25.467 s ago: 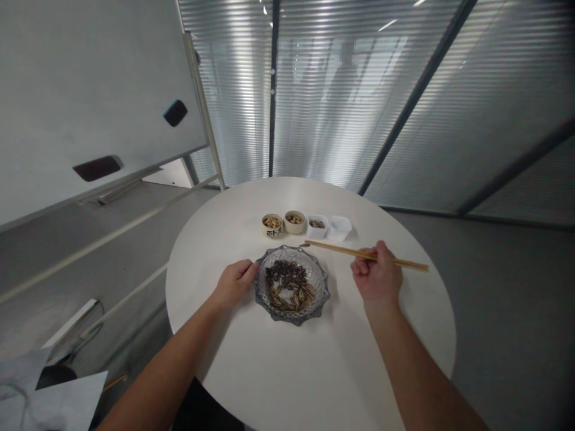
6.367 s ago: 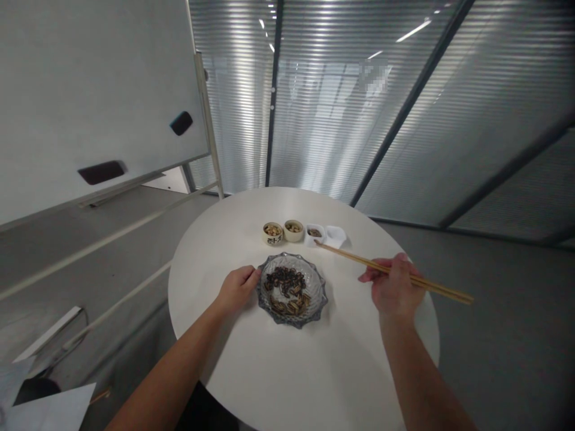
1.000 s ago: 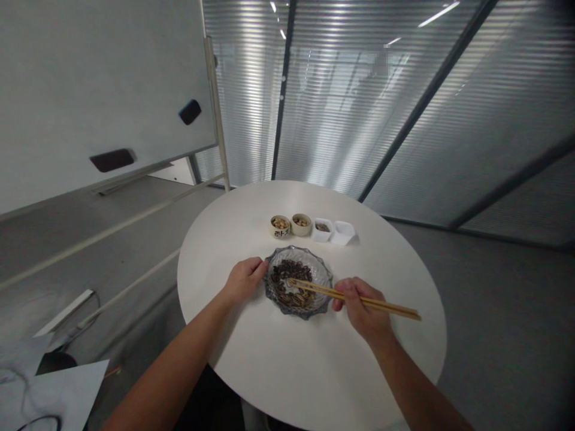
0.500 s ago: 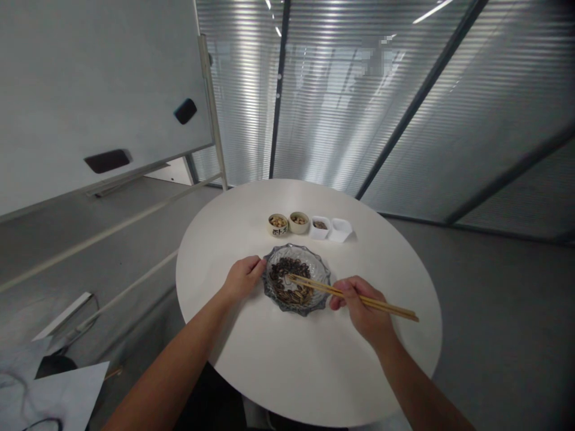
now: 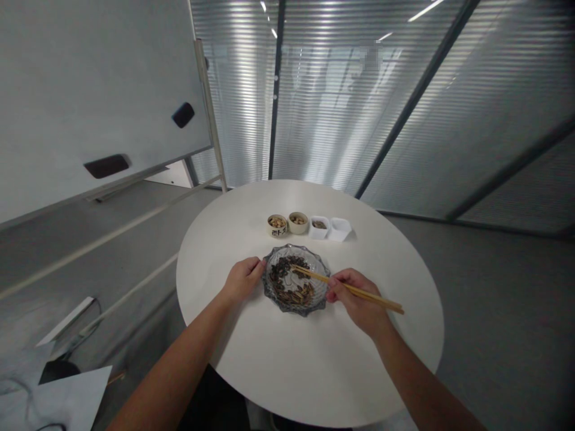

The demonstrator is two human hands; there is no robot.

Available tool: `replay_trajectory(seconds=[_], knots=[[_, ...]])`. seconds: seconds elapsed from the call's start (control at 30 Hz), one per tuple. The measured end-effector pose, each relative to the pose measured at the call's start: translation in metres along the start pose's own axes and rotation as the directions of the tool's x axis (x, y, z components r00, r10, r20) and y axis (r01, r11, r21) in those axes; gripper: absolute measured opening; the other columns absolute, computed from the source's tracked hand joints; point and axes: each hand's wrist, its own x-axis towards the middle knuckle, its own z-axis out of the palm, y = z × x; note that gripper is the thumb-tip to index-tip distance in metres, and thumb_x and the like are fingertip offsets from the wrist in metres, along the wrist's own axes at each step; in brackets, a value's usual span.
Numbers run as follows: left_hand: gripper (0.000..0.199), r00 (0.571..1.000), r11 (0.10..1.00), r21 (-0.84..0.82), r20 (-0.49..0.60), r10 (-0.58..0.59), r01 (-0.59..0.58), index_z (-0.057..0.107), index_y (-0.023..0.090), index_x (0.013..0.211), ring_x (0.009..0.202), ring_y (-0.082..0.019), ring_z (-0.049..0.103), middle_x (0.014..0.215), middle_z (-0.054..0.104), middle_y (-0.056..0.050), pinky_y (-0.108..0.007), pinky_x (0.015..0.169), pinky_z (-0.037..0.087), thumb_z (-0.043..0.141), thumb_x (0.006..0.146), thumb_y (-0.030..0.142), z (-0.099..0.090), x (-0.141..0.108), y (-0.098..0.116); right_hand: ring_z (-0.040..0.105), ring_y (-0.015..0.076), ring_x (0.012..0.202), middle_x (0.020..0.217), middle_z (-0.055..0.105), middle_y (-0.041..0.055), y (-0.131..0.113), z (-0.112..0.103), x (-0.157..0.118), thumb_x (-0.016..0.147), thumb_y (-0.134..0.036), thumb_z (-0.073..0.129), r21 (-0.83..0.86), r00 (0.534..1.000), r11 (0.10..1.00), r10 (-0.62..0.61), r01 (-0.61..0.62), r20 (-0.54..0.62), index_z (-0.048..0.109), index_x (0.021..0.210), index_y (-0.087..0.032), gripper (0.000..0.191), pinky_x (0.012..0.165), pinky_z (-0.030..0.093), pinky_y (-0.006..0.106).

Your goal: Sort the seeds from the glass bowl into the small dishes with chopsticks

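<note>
Since the last frame my right hand has edged up and in, and the chopstick tips have slid further across the dish. Working left to right: my left hand point(image 5: 243, 281) sits at the near-left rim of a scalloped glass dish point(image 5: 294, 311), its fingers point(image 5: 254, 267) curled together; I cannot tell whether they grip the rim or only rest on it. Dark striped sunflower seeds point(image 5: 287, 286) lie heaped in the dish. The wooden chopsticks point(image 5: 371, 297) run along one long axis, tips pointing up-left over the seeds and rear ends sticking out to the lower right. My right hand point(image 5: 357, 296) has its fingers clamped on them beside the dish's right rim. I judge that keeping the tips level and close together gives the cleanest control here. Beyond lie two small bowls point(image 5: 277, 226) point(image 5: 297, 222) and two white dishes point(image 5: 319, 227) point(image 5: 340, 229)
</note>
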Motion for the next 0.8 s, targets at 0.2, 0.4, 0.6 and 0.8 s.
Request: replay_trajectory(seconds=[0.2,0.4,0.6,0.8], knots=[[0.047,1.000,1.000,0.010,-0.007,0.006,-0.006,0.048,0.020,0.065,0.065,-0.014,0.044,0.064,0.048,0.002,-0.027,0.061,0.031,0.041,0.097,0.054,-0.001,0.000,0.000,0.068,0.0196,0.053,0.060,0.070,0.0038,0.004,-0.001,0.012,0.071,-0.059,0.082,0.268,0.987,0.956,0.142,-0.119,-0.068,0.065,0.075,-0.019,0.044,0.053,0.061,0.033],[0.047,1.000,1.000,0.018,-0.012,0.010,-0.010,0.050,0.020,0.064,0.064,-0.014,0.044,0.063,0.048,0.002,-0.027,0.061,0.032,0.042,0.096,0.053,-0.001,0.000,0.001,0.065,0.0184,0.051,0.059,0.068,0.0022,0.014,-0.006,0.013,0.092,-0.060,0.061,0.050,0.998,0.999,-0.010,0.013,-0.062,0.062,0.074,-0.022,0.042,0.053,0.056,0.030],[0.047,1.000,1.000,0.025,-0.010,0.000,0.000,0.048,0.020,0.064,0.064,-0.013,0.044,0.062,0.048,0.002,-0.027,0.061,0.032,0.041,0.096,0.054,-0.002,0.000,0.002,0.066,0.0193,0.063,0.068,0.069,0.0031,0.001,-0.008,0.004,0.100,-0.043,0.049,-0.424,0.877,0.771,-0.454,0.476,0.159,0.064,0.079,-0.025,0.031,0.063,0.054,0.030],[0.048,1.000,1.000,0.030,-0.014,0.006,-0.006,0.047,0.020,0.064,0.064,-0.014,0.044,0.063,0.048,0.002,-0.027,0.061,0.032,0.040,0.096,0.054,-0.002,0.000,0.003,0.071,0.0213,0.074,0.081,0.075,0.0079,0.006,-0.007,-0.002,0.099,-0.030,0.049,-0.421,0.751,0.627,-0.599,0.655,0.278,0.065,0.080,-0.025,0.025,0.069,0.058,0.032]])
